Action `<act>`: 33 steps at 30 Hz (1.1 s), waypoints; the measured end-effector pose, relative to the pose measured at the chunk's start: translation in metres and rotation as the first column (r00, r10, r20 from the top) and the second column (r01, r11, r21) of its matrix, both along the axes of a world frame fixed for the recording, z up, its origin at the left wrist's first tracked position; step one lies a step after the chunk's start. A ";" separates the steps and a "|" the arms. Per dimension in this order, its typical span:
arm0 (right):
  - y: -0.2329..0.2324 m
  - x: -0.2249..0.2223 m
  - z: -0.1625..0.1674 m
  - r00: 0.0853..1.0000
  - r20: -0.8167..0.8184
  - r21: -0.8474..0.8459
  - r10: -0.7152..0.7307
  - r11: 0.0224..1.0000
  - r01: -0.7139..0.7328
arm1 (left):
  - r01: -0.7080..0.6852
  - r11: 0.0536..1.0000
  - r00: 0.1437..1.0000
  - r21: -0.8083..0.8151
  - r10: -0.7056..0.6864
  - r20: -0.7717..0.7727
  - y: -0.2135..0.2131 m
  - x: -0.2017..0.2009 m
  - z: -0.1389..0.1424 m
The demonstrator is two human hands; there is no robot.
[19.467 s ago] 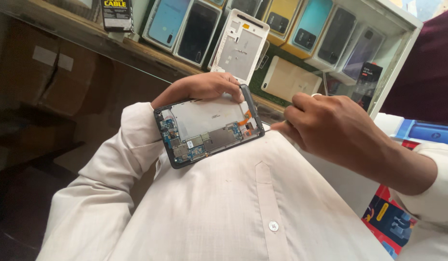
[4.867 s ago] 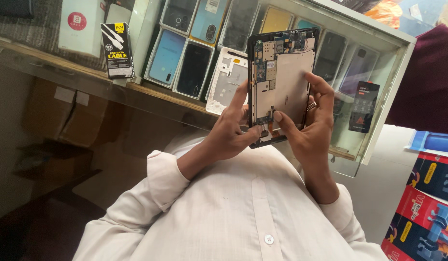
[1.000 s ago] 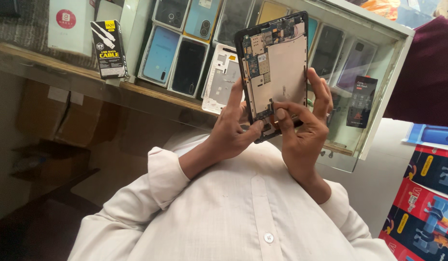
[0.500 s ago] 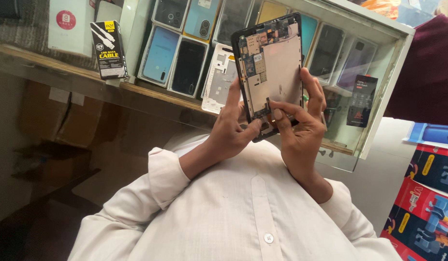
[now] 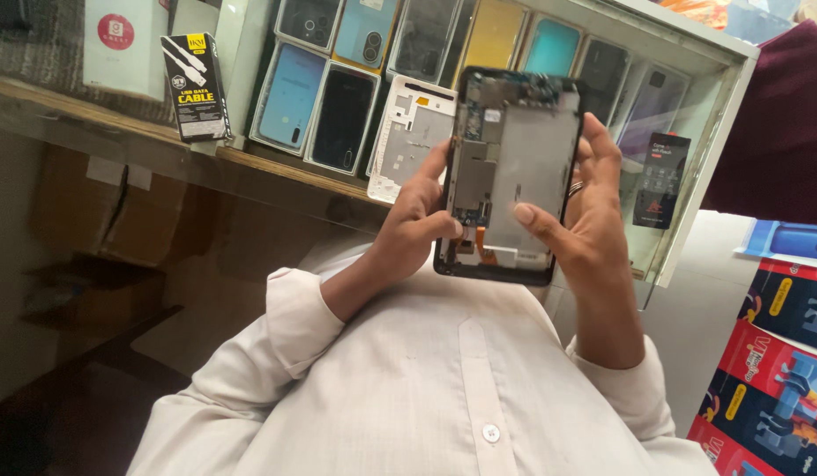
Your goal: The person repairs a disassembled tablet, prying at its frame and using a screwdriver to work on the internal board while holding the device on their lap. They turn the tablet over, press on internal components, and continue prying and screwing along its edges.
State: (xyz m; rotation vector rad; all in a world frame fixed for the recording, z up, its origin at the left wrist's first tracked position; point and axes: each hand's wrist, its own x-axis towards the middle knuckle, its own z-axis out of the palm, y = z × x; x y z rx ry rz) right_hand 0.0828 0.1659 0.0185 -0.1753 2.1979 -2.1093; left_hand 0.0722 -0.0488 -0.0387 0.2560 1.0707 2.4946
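Glass display case [image 5: 690, 167] fills the back from 10 to 2 o'clock, its phone cases [image 5: 294, 92] partly blocked or cut off at the top. The opened phone [image 5: 514, 172] sits dead centre, held upright in front of the case, long axis 12 to 6, circuit-board end at 12, bare insides facing the camera. Its lower edge is half covered by fingers. Left hand [image 5: 413, 225] wraps the 9 o'clock edge, thumb pressing on the board. Right hand [image 5: 585, 211] cups the 3 o'clock edge, thumb resting on the metal plate. Tiny parts are too small to make out.
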 end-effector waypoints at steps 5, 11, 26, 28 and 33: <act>0.000 -0.001 0.012 0.841 -0.541 0.508 -0.011 0.792 0.338 | 0.056 0.993 0.993 -0.100 -0.045 0.105 0.000 -0.003 -0.004; 0.007 0.003 0.036 0.832 -0.467 0.721 0.299 0.674 0.162 | 0.250 0.968 0.921 0.021 -0.245 0.302 -0.008 -0.016 0.005; -0.017 0.001 0.021 0.757 -0.238 0.696 0.608 0.651 -0.304 | 0.595 0.796 0.662 0.110 -0.564 0.493 -0.033 -0.018 -0.016; -0.019 0.000 0.019 0.755 -0.207 0.684 0.622 0.644 -0.343 | 0.595 0.791 0.627 0.143 -0.568 0.533 -0.033 -0.015 -0.021; -0.023 -0.005 0.015 0.745 -0.152 0.683 0.650 0.614 -0.396 | 0.600 0.767 0.543 0.226 -0.598 0.589 -0.031 -0.014 -0.036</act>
